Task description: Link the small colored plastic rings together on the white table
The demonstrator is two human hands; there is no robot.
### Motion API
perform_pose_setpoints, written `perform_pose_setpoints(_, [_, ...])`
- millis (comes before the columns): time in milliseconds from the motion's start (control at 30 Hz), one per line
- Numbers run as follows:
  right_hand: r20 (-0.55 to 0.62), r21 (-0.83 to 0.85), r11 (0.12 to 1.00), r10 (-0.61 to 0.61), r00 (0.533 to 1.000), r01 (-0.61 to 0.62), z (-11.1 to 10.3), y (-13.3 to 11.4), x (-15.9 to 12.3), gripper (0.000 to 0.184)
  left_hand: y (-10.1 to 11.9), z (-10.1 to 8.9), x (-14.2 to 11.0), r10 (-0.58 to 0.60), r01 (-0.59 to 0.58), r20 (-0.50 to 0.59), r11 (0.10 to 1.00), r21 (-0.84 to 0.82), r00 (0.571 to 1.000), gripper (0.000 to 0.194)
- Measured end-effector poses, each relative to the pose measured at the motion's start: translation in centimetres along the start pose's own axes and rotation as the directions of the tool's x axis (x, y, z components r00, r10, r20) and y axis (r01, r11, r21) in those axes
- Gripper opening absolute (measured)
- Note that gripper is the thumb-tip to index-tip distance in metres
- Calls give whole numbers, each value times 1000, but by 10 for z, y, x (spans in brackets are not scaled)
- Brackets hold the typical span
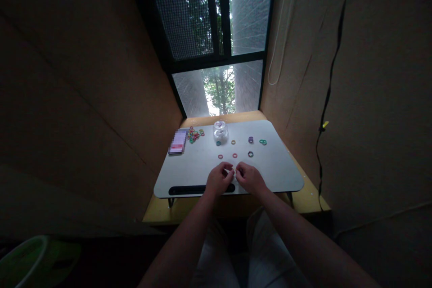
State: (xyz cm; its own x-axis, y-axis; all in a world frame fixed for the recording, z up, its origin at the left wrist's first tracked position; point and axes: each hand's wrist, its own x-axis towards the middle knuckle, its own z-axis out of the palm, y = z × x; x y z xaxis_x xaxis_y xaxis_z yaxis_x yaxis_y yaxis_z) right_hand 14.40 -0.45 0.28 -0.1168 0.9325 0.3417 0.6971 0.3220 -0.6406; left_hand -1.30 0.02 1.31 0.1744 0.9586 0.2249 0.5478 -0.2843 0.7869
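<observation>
Both my hands rest on the near part of a small grey lap table (280,166). My left hand (219,179) and my right hand (249,177) are curled, fingertips pinched toward each other over something too small to make out. Just beyond them several small coloured rings lie scattered: a red ring (220,156), another red one (235,155), a dark ring (250,154), a purple one (250,140) and a green one (263,142). A pile of coloured rings (195,134) lies at the far left. A clear glass jar (220,131) stands at the back centre.
A phone or card with a pink and purple face (177,142) lies at the table's left edge. The table stands on a yellow ledge (308,200) beneath a window (218,85), between brown board walls. A black cable (326,99) hangs at right. A green basin (23,263) sits lower left.
</observation>
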Motion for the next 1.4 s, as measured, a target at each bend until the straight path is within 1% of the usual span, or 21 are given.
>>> perform_pose_setpoints(67, [3,4,1000,-2,1000,2,0,0,0,11,0,0,0,12,-12,13,1000,-9,1000,21])
perform_pose_setpoints(200, [6,8,1000,1,1000,-1,0,-1,0,13,-1,0,0,30,-31,34,999,35,999,17])
perform_pose_setpoints(600, [8,16,1000,1,1000,-1,-1,0,0,13,-3,0,1,-2,2,-13,999,35,1000,16])
perform_pose_setpoints(867, [7,8,1000,0,1000,0,-1,-1,0,9,-3,1,0,-7,7,4,999,38,1000,17])
perform_pose_setpoints(1200, [8,-6,1000,-9,1000,9,0,1,0,12,1,0,0,21,-21,1,999,29,1000,18])
perform_pose_setpoints(1400, [5,-8,1000,-14,1000,14,1,1,0,12,-1,0,0,11,-11,10,1000,17,1000,18])
